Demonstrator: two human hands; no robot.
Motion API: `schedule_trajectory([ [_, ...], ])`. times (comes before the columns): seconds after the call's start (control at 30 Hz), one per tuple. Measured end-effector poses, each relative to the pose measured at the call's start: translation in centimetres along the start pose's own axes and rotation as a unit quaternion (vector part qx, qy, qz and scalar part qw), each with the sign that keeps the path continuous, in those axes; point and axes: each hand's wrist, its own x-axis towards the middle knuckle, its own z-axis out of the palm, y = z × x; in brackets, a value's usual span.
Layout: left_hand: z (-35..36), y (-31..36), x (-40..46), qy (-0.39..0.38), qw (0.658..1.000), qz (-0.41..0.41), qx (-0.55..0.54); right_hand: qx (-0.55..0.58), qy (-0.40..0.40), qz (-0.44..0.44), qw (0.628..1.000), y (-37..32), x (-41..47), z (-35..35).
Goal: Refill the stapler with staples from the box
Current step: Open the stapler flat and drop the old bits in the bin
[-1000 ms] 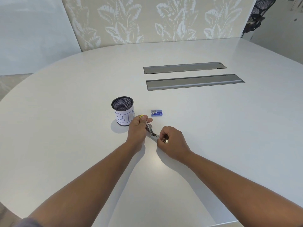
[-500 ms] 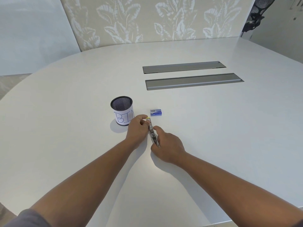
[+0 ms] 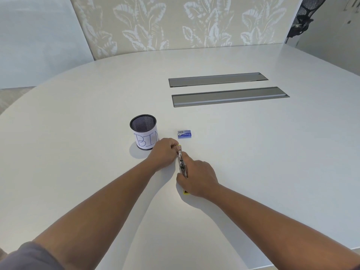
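A small stapler [image 3: 181, 162] with yellow ends lies opened out flat on the white table [image 3: 253, 152], its metal staple channel facing up. My left hand [image 3: 164, 152] pinches its far yellow end. My right hand [image 3: 198, 177] presses down on its near half, hiding most of that part; a yellow tip shows below my fingers. A small blue staple box [image 3: 184, 133] lies shut on the table just beyond the stapler, untouched by either hand.
A black mesh cup [image 3: 144, 131] with a paper label reading "BIN" stands left of the staple box, close to my left hand. Two long grey cable hatches [image 3: 229, 96] are set into the table farther back. A black chair [image 3: 303, 14] stands at the far right.
The stapler has been swung open from a partly raised angle to lie stretched out flat. My right hand slid toward me along it; my left hand stayed at the far end.
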Motion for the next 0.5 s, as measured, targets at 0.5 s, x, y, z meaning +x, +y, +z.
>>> schedule_trajectory([
  [0.5, 0.8, -1.4, -0.4, 0.034, 0.985, 0.123, 0.114, 0.061, -0.060, 0.006, 0.996, 0.8, 0.8, -1.0],
])
